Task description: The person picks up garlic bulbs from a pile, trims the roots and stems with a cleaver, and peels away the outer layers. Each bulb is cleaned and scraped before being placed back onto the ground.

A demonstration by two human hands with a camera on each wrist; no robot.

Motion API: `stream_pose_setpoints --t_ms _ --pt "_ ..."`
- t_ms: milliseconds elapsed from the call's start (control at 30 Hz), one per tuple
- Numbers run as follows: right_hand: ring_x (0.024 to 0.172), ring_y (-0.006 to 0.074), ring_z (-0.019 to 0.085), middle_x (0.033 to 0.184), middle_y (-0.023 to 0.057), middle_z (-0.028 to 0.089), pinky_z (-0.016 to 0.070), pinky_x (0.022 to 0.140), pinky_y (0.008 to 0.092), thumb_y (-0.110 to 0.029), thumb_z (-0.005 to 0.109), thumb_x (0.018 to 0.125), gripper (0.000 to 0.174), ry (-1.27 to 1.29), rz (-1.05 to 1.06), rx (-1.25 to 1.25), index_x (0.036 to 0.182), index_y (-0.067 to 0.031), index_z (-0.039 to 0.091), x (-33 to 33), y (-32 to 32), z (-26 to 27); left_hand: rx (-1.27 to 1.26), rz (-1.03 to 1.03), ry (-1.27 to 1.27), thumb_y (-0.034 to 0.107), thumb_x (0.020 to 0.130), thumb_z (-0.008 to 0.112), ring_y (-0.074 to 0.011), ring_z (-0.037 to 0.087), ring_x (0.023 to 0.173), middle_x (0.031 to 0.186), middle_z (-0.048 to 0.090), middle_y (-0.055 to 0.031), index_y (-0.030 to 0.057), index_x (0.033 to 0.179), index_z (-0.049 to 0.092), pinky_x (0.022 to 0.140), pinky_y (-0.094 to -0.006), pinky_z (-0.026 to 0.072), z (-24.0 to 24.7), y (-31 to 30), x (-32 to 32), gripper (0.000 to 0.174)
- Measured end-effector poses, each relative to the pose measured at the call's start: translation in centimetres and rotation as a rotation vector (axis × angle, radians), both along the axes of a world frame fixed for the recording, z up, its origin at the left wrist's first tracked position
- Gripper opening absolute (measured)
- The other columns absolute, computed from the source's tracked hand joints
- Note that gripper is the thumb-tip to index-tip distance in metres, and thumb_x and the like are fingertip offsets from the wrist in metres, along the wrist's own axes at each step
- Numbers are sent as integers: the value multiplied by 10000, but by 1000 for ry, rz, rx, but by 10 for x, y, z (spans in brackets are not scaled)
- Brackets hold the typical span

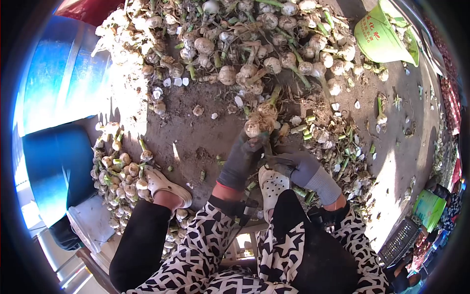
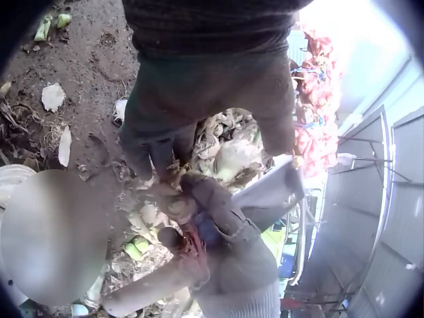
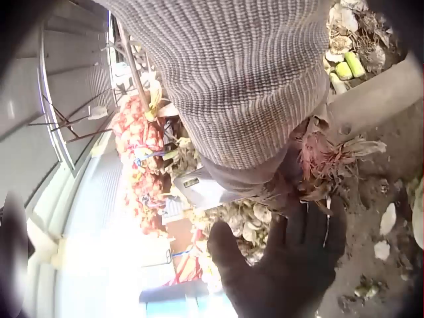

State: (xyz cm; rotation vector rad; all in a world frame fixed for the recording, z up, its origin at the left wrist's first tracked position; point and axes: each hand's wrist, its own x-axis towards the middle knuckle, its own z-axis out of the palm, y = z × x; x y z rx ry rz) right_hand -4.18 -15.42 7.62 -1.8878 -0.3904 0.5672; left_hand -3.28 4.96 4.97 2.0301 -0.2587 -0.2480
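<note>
My left hand (image 1: 240, 159) in a dark glove reaches forward close to my right hand, its thumb apart from its fingers. A garlic bulb (image 1: 253, 127) with a brown husk and stem shows just beyond the left fingertips. In a grey knitted glove, my right hand (image 1: 304, 169) curls round a pale-handled blade. Its rod-like handle (image 3: 374, 96) sticks out on one side in the right wrist view, and the flat grey blade (image 3: 207, 191) on the other. Reddish frayed strands (image 3: 319, 156) hang where handle and glove meet. The right fingers are partly hidden behind the cuff there.
A large heap of garlic (image 1: 225, 44) lies ahead on the dirt. Trimmed bulbs (image 1: 125, 181) are piled beside my left foot, and cut stems and scraps (image 1: 338, 152) lie at right. A green basin (image 1: 384, 36) stands far right, a blue barrel (image 1: 63, 63) left.
</note>
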Motion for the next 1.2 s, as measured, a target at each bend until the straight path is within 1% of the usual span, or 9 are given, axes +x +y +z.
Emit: stream_pose_setpoints --t_ms 67,267,500,600,700,800,867,1067,1200 --pt "872 286 659 1026 79 658 526 709 342 -245 699 796 227 -108 -33 -154 971 -107 659 6 -13 17 -765 265 486 276 786 739 -171 610 1013 1178 589 -89 12 1334 426 789 -284 532 12 2 1 684" --pt "794 291 656 959 87 644 532 653 378 -206 687 708 350 -469 10 -510 1039 -115 620 25 -9 51 -761 120 623 468 639 843 -160 594 1041 1188 582 -80 21 1359 387 799 -261 528 50 -4 1 963" --pt "738 290 654 880 96 635 523 612 387 -246 724 708 357 -495 13 -617 1012 -102 605 19 -3 52 -802 195 712 404 679 839 -110 582 965 1149 577 -50 18 1300 435 780 -227 506 44 -10 -21 835" --pt "708 305 648 795 102 622 520 614 395 -251 718 726 325 -457 13 -686 992 -103 601 11 -6 43 -304 41 356 285 740 807 -51 534 828 1047 576 -18 21 1264 460 717 -199 481 41 -13 -26 682" --pt "731 309 664 859 118 657 524 623 422 -271 670 771 331 -341 -3 -593 1062 -126 610 2 -11 27 -1013 208 766 227 789 747 -56 546 807 967 591 -14 5 1202 486 721 -186 470 51 -16 -35 536" --pt "754 324 671 909 150 669 527 649 427 -290 652 814 305 -325 -98 -435 1070 -128 616 -11 -7 -19 -853 155 1007 347 778 765 -136 586 984 1071 603 -55 -9 1234 479 827 -241 481 61 -2 -39 645" --pt "725 303 669 739 131 655 516 632 394 -215 638 840 193 122 -25 -998 927 -44 615 -6 -34 -97 -1028 -210 703 467 745 774 -207 555 1133 1181 583 -100 -27 1281 456 934 -316 454 87 -14 -50 794" --pt "669 128 631 683 52 637 491 580 296 -240 625 908 230 731 -460 68 955 -15 642 -5 -29 40 -769 -208 701 495 712 802 -184 515 1155 1241 543 -118 11 1383 354 961 -348 442 68 -5 -28 941" --pt "623 106 614 700 53 648 478 540 258 -193 631 910 189 691 -439 261 938 -7 641 -17 -21 34 76 -192 86 433 674 843 -248 527 1181 1232 554 -158 52 1385 361 969 -383 453 90 -7 -17 940"
